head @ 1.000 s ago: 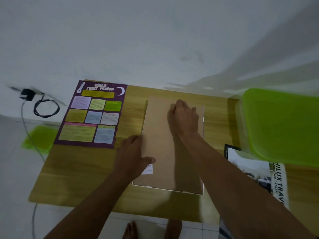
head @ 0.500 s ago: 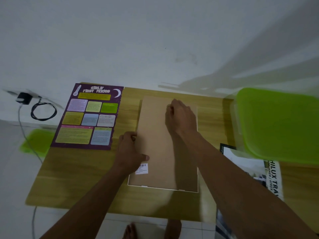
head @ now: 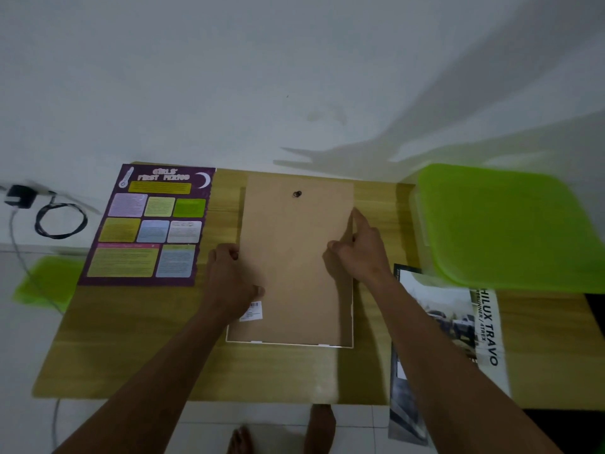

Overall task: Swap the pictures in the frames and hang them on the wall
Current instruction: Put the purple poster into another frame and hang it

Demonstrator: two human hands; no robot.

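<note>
A picture frame (head: 291,257) lies face down in the middle of the wooden table (head: 131,339), its brown backing board up, with a small hanging hook (head: 297,194) near the far end. My left hand (head: 229,283) grips the frame's left edge, thumb on the board beside a barcode sticker (head: 251,311). My right hand (head: 360,253) is at the right edge, fingers curled on it, index finger stretched along it. A purple poster (head: 154,224) lies flat to the left. A truck poster (head: 458,322) lies to the right, hanging over the table's front edge.
A green plastic lid (head: 510,227) covers the table's far right and part of the truck poster. A black charger and coiled cable (head: 49,214) lie on the floor at left by the white wall. Another green lid (head: 45,283) lies on the floor. My feet show below the table's front edge.
My right hand has moved from the top middle of the backing board to the frame's right edge, uncovering the hook. My left hand stays at the left edge.
</note>
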